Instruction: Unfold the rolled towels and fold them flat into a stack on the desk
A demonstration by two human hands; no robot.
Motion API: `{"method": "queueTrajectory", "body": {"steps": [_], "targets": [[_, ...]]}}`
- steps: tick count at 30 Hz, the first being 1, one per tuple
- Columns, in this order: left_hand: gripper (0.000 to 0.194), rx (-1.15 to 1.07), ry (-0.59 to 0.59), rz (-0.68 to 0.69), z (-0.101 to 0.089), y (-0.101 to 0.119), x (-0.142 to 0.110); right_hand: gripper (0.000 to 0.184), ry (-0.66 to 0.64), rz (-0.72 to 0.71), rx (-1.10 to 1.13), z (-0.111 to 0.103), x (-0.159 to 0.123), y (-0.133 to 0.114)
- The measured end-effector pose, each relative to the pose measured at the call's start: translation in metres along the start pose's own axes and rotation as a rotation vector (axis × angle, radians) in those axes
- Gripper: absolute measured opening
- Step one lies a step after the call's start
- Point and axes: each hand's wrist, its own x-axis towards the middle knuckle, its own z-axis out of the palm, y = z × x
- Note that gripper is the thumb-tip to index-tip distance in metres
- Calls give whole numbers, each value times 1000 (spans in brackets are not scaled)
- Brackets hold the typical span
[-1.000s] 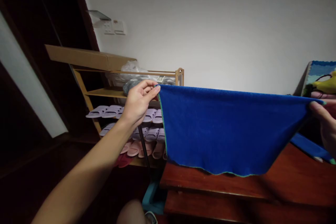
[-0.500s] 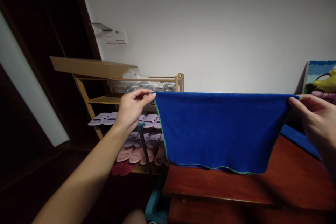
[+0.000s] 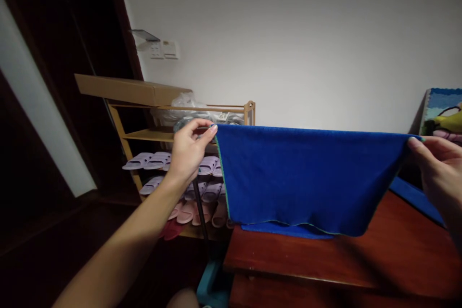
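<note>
I hold a blue towel [image 3: 303, 178] with a thin green hem stretched out in the air in front of me. My left hand [image 3: 188, 151] pinches its upper left corner. My right hand [image 3: 435, 168] pinches its upper right corner near the frame's right edge. The towel hangs down over the dark red wooden table [image 3: 325, 255], and its lower edge lies folded on the tabletop.
A wooden shoe rack [image 3: 173, 134] with several lilac and pink slippers [image 3: 202, 187] stands at the left, a flat cardboard box [image 3: 122, 89] on top. More blue cloth [image 3: 415, 192] lies at the table's right. A cartoon picture [image 3: 443, 113] leans on the wall.
The towel has sunk a little, and its lower edge now rests folded on the tabletop. Both hands keep their pinch on the corners; my right hand came inward from the frame edge.
</note>
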Motion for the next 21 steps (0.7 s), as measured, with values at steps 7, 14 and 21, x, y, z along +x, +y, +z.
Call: {"method": "queueTrajectory", "body": {"steps": [7, 14, 21], "targets": [[16, 117, 70, 124, 19, -6, -24, 30, 240, -267, -226, 20, -5, 18], [12, 384, 50, 229, 23, -41, -19, 35, 133, -282, -432, 35, -9, 48], [12, 493, -2, 201, 33, -91, -26, 51, 55, -200, -463, 61, -18, 93]]}}
